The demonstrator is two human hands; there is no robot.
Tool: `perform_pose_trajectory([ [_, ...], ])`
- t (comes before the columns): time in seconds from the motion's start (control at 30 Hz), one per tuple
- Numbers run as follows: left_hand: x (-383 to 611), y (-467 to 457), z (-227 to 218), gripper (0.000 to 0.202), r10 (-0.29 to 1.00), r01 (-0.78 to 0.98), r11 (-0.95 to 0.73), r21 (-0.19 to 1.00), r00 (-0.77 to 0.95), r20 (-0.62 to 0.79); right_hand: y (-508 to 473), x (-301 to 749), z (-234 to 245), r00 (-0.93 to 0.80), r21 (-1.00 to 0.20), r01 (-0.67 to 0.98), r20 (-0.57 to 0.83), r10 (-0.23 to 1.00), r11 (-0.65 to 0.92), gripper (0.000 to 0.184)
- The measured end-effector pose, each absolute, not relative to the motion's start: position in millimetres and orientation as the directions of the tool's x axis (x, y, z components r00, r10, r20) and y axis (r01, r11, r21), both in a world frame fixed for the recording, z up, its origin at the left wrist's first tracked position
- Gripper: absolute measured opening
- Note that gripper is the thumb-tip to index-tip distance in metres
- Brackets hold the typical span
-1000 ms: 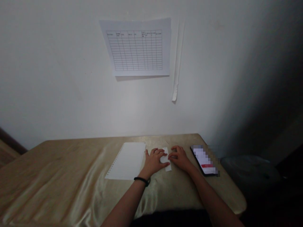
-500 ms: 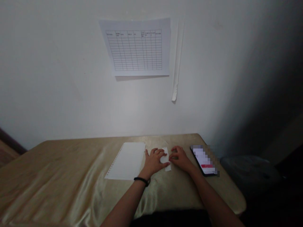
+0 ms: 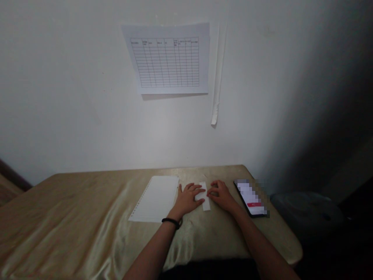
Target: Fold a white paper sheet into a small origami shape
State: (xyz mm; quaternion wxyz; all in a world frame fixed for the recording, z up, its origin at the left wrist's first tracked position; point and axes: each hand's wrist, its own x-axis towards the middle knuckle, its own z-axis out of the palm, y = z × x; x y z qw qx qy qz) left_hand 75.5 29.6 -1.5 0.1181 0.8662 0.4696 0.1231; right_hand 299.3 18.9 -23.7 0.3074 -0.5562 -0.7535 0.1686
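Note:
A narrow piece of white paper [image 3: 206,203], apparently folded, lies on the cloth-covered table in front of me. My left hand [image 3: 188,199] rests on its left part with fingers spread, pressing it down and covering much of it. At the paper's right edge is my right hand [image 3: 220,194], its fingers curled and the thumb and forefinger close together on the edge. Left of my left hand lies a white loose-leaf sheet [image 3: 155,198], with a row of holes along its left side; my left hand slightly overlaps its right edge.
A phone [image 3: 253,200] with a lit, partly blurred screen lies right of my right hand. Shiny gold-beige cloth [image 3: 87,217] with wrinkles covers the table. On the wall behind hang a printed table sheet [image 3: 170,62] and a white strip [image 3: 216,97].
My left hand has shifted slightly left, and more of the narrow paper shows. My right hand has edged a little left along the paper's edge.

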Motion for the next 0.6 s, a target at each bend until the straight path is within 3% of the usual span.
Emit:
perform_pose_trajectory([
  [0.6,81.0,28.0,-1.2,0.043,0.863,0.799,-0.502,0.331,0.488,0.131,17.6,303.7,-19.3,-0.231,-0.673,0.67,0.213,0.949,0.314,0.006],
])
